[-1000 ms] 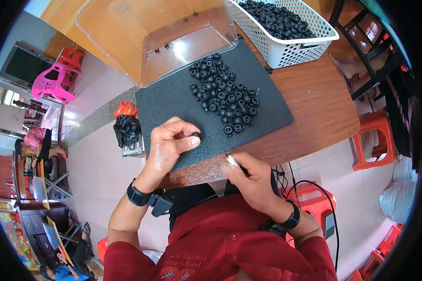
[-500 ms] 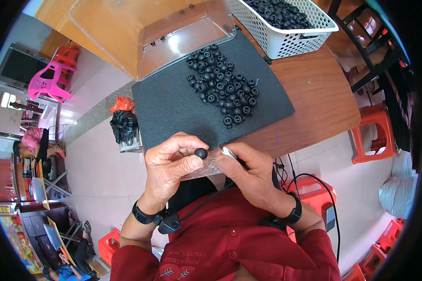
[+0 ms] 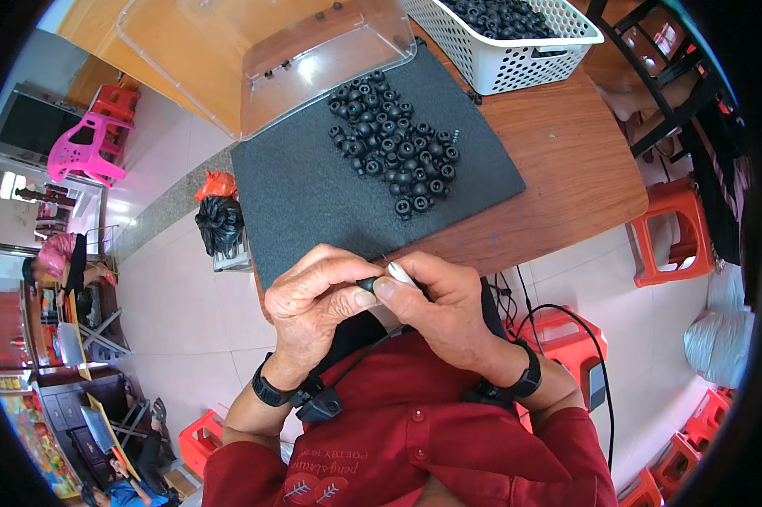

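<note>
Both hands are meeting close to the chest, just over the near edge of the wooden table [image 3: 567, 182]. The left hand [image 3: 318, 300] is curling its fingers narrowly around a small black rubber piece [image 3: 367, 284], pinching it between thumb and fingertips so that only its end is peeking out. The right hand [image 3: 440, 304] is gripping a slim white-tipped tool [image 3: 402, 274], and the tip is touching or sitting just beside the black piece; whether it is going inside cannot be told. Both wrists are wearing black bands, and red sleeves are showing below them. Farther out on the table a dark grey foam mat [image 3: 313, 190] is lying flat, and a loose heap of similar black rubber pieces [image 3: 394, 148] is resting on its far right part, well apart from the hands. A clear plastic box [image 3: 254, 51] is sitting beyond the mat, overlapping its far edge, with a few black pieces inside. A white mesh basket [image 3: 516, 59] filled with more black pieces is standing at the far right of the table, just beside the mat. On the tiled floor to the left, a black bag [image 3: 219, 224] is sitting against an orange one.
</note>
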Available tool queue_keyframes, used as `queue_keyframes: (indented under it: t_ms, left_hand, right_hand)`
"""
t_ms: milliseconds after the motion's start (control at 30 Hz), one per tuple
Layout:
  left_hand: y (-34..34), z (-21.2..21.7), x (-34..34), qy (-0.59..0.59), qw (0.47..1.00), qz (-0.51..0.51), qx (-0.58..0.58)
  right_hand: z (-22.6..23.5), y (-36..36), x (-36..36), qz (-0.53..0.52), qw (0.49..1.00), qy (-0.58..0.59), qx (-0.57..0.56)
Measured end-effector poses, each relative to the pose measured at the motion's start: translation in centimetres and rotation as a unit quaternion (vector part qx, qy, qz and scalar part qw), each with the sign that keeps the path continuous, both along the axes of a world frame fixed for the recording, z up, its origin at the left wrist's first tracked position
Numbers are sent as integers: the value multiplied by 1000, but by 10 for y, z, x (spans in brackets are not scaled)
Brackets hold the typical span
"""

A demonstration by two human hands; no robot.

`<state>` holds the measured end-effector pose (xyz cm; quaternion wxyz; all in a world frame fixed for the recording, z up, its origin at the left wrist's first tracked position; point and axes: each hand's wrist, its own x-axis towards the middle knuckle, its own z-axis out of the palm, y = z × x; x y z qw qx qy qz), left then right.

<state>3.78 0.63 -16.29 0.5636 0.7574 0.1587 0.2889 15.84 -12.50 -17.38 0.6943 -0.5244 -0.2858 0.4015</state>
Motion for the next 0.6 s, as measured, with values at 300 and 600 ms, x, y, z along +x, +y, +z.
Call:
queue_keyframes:
  t_ms: [300, 600]
  left_hand:
    - [-2, -8, -6, -2, 994, -8, -113]
    - [-1, -6, -3, -15, 959, -2, -285]
  right_hand:
    - [-3, -2, 1, 1, 1000, -19, -18]
    - [-10, 2, 4, -77, 973, -205, 73]
